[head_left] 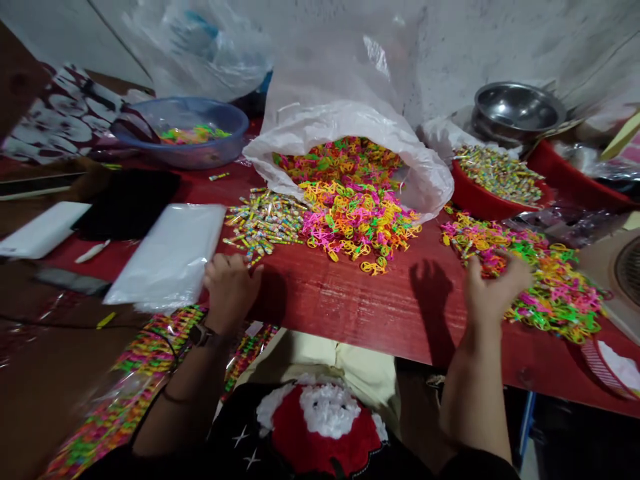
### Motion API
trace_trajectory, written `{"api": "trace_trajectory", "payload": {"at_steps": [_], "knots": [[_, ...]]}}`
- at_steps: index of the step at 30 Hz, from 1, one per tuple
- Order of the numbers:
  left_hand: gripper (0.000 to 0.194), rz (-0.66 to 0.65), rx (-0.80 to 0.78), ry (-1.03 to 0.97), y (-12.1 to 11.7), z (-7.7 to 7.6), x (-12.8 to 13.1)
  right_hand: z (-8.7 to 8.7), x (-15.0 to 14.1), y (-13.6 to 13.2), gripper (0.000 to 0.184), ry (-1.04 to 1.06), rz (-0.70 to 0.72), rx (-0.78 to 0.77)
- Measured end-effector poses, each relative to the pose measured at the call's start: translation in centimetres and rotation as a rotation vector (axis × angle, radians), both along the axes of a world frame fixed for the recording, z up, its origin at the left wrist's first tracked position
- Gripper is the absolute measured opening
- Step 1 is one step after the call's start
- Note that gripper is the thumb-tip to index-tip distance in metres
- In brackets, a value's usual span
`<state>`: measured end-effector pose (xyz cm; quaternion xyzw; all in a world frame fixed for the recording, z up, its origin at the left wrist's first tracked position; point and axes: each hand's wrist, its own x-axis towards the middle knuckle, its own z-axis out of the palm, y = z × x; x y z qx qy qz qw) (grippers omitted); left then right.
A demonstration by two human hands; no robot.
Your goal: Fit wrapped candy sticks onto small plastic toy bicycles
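My left hand point(230, 288) is at the right edge of a stack of clear plastic bags point(167, 247), fingers bent and thumb apart; I see nothing in it. Just beyond it lies a pile of small printed candy-like tubes point(267, 223). My right hand point(493, 288), slightly blurred, hovers by the near left side of a loose heap of colourful plastic toys point(560, 287), thumb and fingers apart and nothing visible between them. More such toys point(360, 220), some shaped like little bicycles, spill from a large white plastic sack point(425, 173) in the middle.
A blue basin point(210, 150) holding toys stands back left. Back right are a red bowl point(480, 197) of printed tubes and a steel bowl point(520, 110). A black cloth point(127, 200) and white box point(45, 230) lie left. Filled colourful strips point(120, 393) hang or lie below the red table point(345, 307).
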<state>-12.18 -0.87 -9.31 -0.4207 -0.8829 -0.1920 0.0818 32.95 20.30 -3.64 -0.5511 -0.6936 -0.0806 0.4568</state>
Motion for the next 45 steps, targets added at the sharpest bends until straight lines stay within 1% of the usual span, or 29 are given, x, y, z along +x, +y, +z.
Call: {"api": "trace_trajectory", "payload": {"at_steps": [1,2,3,4,6,8,11,13,15,17,18,19,21,23,24,27,29,31,33,35,39,42,45], "knots": [[0.038,0.001,-0.074,0.039,0.0,-0.3,-0.4,-0.6,-1.6,-0.5,0.031,-0.034,0.099,-0.055],[0.035,-0.020,-0.121,0.065,0.0,-0.8,-0.4,-1.2,-3.5,-1.2,0.028,-0.100,0.226,-0.145],[0.033,-0.057,-0.137,0.077,0.0,-1.2,-0.1,-1.9,-5.4,-1.9,0.029,-0.193,0.369,-0.256],[0.030,-0.102,-0.123,0.072,-0.1,-1.5,0.5,-2.6,-7.2,-2.6,0.033,-0.292,0.465,-0.346],[0.025,-0.207,-0.032,0.008,-0.2,-1.9,1.9,-3.5,-9.9,-3.9,0.038,-0.449,0.524,-0.463],[0.023,-0.304,0.084,-0.127,-0.4,-1.7,3.3,-4.0,-11.1,-4.9,0.036,-0.535,0.519,-0.516],[0.026,-0.389,0.234,-0.427,-0.6,-0.7,5.5,-3.9,-11.1,-5.9,0.029,-0.560,0.554,-0.513],[0.029,-0.433,0.315,-0.646,-0.4,-0.3,6.9,-3.6,-10.9,-6.6,0.025,-0.526,0.592,-0.494],[0.028,-0.502,0.373,-0.827,0.0,-0.3,8.3,-3.5,-11.1,-7.6,0.020,-0.400,0.620,-0.498],[0.026,-0.597,0.420,-0.914,0.3,-0.7,9.8,-3.5,-11.7,-8.9,0.014,-0.119,0.644,-0.559],[0.025,-0.652,0.433,-0.929,0.5,-0.9,10.6,-3.5,-12.2,-9.7,0.015,0.063,0.676,-0.626],[0.026,-0.708,0.429,-0.944,0.6,-1.1,11.3,-3.5,-12.6,-10.4,0.020,0.248,0.723,-0.716],[0.030,-0.784,0.361,-0.981,0.7,-1.4,12.5,-3.6,-13.5,-11.8,0.031,0.547,0.842,-0.931],[0.032,-0.812,0.255,-1.008,0.7,-1.5,13.4,-4.0,-14.2,-12.9,0.038,0.699,0.937,-1.091],[0.032,-0.821,0.216,-1.008,0.7,-1.6,13.7,-4.2,-14.5,-13.2,0.040,0.736,0.958,-1.127],[0.031,-0.869,0.170,-1.006,0.6,-1.7,13.9,-5.3,-14.8,-13.7,0.042,0.783,0.986,-1.151],[0.030,-0.898,0.154,-1.035,0.5,-1.7,13.8,-6.0,-14.7,-13.7,0.042,0.769,1.009,-1.167],[0.030,-0.908,0.144,-1.056,0.4,-1.8,13.6,-6.3,-14.6,-13.6,0.043,0.732,1.006,-1.138],[0.031,-0.927,0.134,-1.073,0.3,-1.8,13.4,-6.2,-14.4,-13.5,0.044,0.684,0.991,-1.070],[0.035,-0.957,0.119,-1.089,0.3,-1.8,13.3,-5.9,-14.3,-13.4,0.044,0.630,1.011,-1.022],[0.038,-0.979,0.104,-1.096,0.2,-1.9,13.1,-5.6,-14.3,-13.5,0.041,0.526,1.056,-0.998],[0.038,-0.982,0.128,-1.085,0.3,-2.1,12.9,-5.8,-14.3,-13.8,0.037,0.424,1.004,-0.934],[0.035,-0.971,0.154,-1.060,0.4,-2.4,12.8,-5.8,-14.4,-14.2,0.031,0.267,0.920,-0.820]]}}
